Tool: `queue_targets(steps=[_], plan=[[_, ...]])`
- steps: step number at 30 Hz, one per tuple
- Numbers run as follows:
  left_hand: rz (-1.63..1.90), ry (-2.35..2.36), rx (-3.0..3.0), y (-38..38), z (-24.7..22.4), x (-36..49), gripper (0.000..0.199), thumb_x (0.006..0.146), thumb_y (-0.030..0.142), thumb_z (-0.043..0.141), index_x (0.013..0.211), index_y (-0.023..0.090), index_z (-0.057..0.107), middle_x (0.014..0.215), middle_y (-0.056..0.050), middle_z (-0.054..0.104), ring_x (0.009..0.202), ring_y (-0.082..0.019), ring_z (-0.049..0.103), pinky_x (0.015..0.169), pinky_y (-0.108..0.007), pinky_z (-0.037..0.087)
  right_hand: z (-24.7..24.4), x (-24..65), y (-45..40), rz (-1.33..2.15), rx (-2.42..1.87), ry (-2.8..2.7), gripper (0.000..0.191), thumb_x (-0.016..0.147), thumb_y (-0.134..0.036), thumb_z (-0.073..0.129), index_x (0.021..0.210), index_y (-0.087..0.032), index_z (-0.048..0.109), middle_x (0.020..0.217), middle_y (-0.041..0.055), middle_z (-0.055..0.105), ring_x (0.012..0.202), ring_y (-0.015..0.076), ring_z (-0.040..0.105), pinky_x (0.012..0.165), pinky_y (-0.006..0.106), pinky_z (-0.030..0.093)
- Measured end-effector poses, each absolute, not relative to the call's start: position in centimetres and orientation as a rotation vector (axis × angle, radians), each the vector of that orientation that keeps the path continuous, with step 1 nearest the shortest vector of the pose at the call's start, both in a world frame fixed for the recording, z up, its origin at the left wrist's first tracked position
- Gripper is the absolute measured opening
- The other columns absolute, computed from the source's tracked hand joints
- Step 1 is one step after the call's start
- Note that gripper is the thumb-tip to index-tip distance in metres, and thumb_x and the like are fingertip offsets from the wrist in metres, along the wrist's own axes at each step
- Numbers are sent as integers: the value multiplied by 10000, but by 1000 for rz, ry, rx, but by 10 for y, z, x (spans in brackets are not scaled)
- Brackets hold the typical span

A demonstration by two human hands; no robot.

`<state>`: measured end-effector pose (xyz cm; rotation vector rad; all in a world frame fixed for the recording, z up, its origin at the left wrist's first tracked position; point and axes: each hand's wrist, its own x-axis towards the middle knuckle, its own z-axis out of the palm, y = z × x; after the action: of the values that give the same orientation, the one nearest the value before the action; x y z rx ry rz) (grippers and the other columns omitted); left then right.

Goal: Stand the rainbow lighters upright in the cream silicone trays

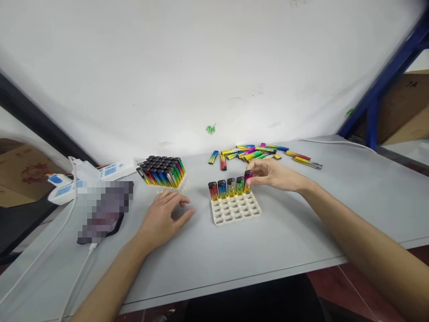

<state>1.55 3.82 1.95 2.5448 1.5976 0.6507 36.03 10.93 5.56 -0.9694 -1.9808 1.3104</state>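
Note:
A white tray with oval holes (pixel 236 218) lies on the grey table in front of me. Along its back row stand a red lighter (pixel 213 191), a blue one, a silvery-yellow one and a green one, all upright with black tops. At the right end of that row, my right hand (pixel 268 174) pinches a magenta lighter (pixel 248 181), also upright; whether its base sits fully in the hole I cannot tell. To the left of the tray, my left hand (pixel 166 217) rests on the table, fingers loosely apart and holding nothing.
A second tray (pixel 182 182) packed with upright lighters stands behind my left hand. Loose lighters (pixel 253 155) lie in a pile near the wall. At left are a phone (pixel 105 212) on a cable and white power strips (pixel 114 170). Cardboard boxes (pixel 23 172) flank the table.

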Motion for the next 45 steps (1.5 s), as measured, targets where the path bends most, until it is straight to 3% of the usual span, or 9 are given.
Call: queue_targets(steps=[3,6,9,15,21,28,45], plan=[[615,1540,2563,34,19,26,345,859,495,613,1090,240,588,1024,-47,640,1029,-265,566,933,-447,444,56,363,110,1320,-957,-2003,267,756,-359,772,867,-211,580,883,15,698,864,190,651,778,353,493],[548,1479,2577,34,17,44,738,772,606,678,1347,220,424,1217,-96,591,1122,-306,542,992,-491,422,55,365,112,1343,-933,-2025,277,756,-366,776,870,-208,580,861,10,695,827,174,641,755,342,488],[479,1422,2601,42,18,61,966,652,724,713,1376,187,364,1209,-132,565,1086,-340,545,936,-510,452,55,366,113,1342,-935,-2035,307,735,-384,789,878,-206,584,866,10,684,812,170,632,745,342,492],[440,1293,2602,67,21,73,787,573,768,730,1076,201,517,986,-88,572,912,-316,572,819,-492,495,56,367,113,1300,-949,-2043,279,745,-374,775,856,-209,579,843,3,663,790,164,610,717,330,487],[537,1207,2554,71,18,71,936,570,676,800,1316,234,447,1215,-127,565,1127,-361,553,956,-522,464,54,368,115,1313,-957,-2000,271,739,-357,782,847,-207,583,850,2,670,773,156,604,694,315,464],[483,1330,2476,66,20,68,713,586,711,766,1041,218,524,993,-75,567,939,-308,564,771,-447,506,53,365,114,1350,-965,-1965,236,765,-327,760,869,-207,585,874,8,689,825,163,626,740,323,483],[500,1383,2439,64,26,64,699,624,668,768,1107,222,529,1067,-81,578,1002,-310,558,821,-443,500,50,356,109,1298,-940,-1962,243,780,-374,740,874,-219,578,850,16,692,792,173,632,711,339,500]])
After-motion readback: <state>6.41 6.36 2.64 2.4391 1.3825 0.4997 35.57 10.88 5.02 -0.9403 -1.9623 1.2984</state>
